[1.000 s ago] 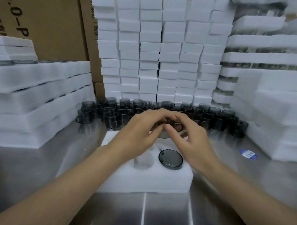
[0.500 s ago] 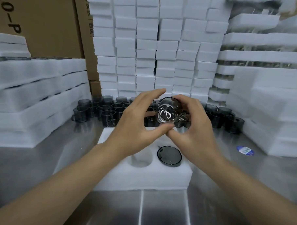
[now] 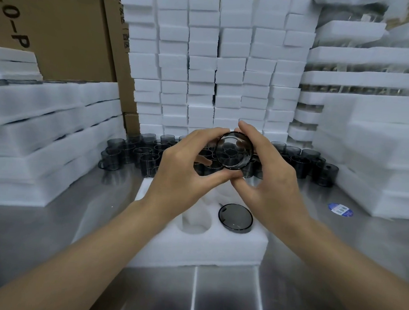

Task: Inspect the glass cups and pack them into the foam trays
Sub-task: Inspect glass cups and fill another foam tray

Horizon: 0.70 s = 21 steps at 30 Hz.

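Both hands hold one smoky glass cup up in the air, tipped so that I look along its round bottom and rim. My left hand grips its left side with thumb underneath, my right hand grips its right side. Below them a white foam tray lies on the steel table. One cup sits in the tray's right front hole; the left front hole is empty. The tray's rear holes are hidden behind my hands.
Several dark glass cups stand in a band across the table behind the tray. Stacks of white foam trays rise on the left, at the back and on the right. A blue sticker lies on the table at right.
The hands have lifted the cup from just above the tray up to eye line and tipped it toward me, then turned it slightly.
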Motion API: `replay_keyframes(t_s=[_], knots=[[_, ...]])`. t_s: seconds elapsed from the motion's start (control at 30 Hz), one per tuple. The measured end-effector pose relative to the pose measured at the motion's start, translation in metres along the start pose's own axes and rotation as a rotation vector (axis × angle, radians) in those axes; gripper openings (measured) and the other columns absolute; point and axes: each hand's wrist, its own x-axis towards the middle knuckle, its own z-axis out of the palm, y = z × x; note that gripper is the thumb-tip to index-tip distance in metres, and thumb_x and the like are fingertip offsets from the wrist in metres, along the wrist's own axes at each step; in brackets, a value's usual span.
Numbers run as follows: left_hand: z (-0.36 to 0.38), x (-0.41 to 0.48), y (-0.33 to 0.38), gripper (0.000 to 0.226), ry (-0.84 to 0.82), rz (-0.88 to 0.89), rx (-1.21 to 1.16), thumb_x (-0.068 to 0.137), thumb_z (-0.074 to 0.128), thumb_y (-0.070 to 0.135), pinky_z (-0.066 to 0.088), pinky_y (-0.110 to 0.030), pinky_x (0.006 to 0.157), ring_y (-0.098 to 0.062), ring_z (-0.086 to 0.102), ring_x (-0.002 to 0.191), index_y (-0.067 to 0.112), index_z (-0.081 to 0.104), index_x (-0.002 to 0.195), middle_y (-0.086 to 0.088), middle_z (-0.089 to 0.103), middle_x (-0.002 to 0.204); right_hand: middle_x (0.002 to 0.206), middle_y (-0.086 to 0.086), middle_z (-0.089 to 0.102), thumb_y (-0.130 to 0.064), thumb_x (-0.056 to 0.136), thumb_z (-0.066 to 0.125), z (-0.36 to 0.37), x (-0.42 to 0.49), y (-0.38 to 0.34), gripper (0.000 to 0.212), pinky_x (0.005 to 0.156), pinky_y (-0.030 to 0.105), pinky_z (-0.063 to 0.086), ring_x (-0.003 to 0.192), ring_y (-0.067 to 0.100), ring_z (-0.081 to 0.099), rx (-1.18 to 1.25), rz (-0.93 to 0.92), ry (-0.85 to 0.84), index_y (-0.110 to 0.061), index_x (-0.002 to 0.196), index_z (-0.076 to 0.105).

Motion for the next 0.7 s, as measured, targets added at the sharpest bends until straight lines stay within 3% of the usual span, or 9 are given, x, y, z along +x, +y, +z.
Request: replay_keyframes(t_s=[0.13,0.3,0.4,0.7], knots=[[-0.0001,-0.0007,0.0,0.066,0.012,0.001,0.006,0.084,0.093,0.028,0.062,-0.025,0.084,-0.013,0.069,0.115,0.013,0.065,0.142,0.006,0.072,0.127,0.143,-0.011,0.06,-0.024,0.089,0.071,-0.0028,0.002,-0.0044,0.074,0.109,0.041,0.052,0.129,0.011,0.06,-0.047,-0.026,0.034,-0.029,0.157,0.042],[0.001,-0.0009,-0.0003,0.07,0.03,0.035,0.059,0.088,0.089,0.029,0.063,-0.033,0.087,-0.015,0.065,0.124,0.013,0.06,0.149,0.005,0.068,0.138,0.138,-0.008,0.064,-0.027,0.089,0.077,-0.0066,0.0053,-0.0051,0.065,0.105,0.044,0.053,0.126,0.014,0.062,-0.094,-0.056,0.093,-0.02,0.15,0.054],[0.0016,0.0003,-0.0017,0.068,0.062,0.098,0.145,0.09,0.087,0.033,0.06,-0.043,0.096,-0.017,0.061,0.128,0.009,0.06,0.149,0.004,0.061,0.139,0.135,-0.008,0.065,-0.028,0.089,0.08,-0.0064,0.0057,-0.0059,0.064,0.103,0.041,0.053,0.122,0.016,0.063,-0.106,-0.067,0.127,-0.017,0.148,0.056],[0.0036,0.0007,-0.0013,0.066,0.106,0.156,0.179,0.096,0.082,0.028,0.057,-0.047,0.1,-0.014,0.056,0.135,0.005,0.055,0.152,0.007,0.055,0.144,0.136,-0.016,0.059,-0.017,0.087,0.081,-0.0097,0.0092,-0.0064,0.066,0.107,0.028,0.046,0.121,0.009,0.057,-0.149,-0.118,0.17,-0.018,0.148,0.056]])
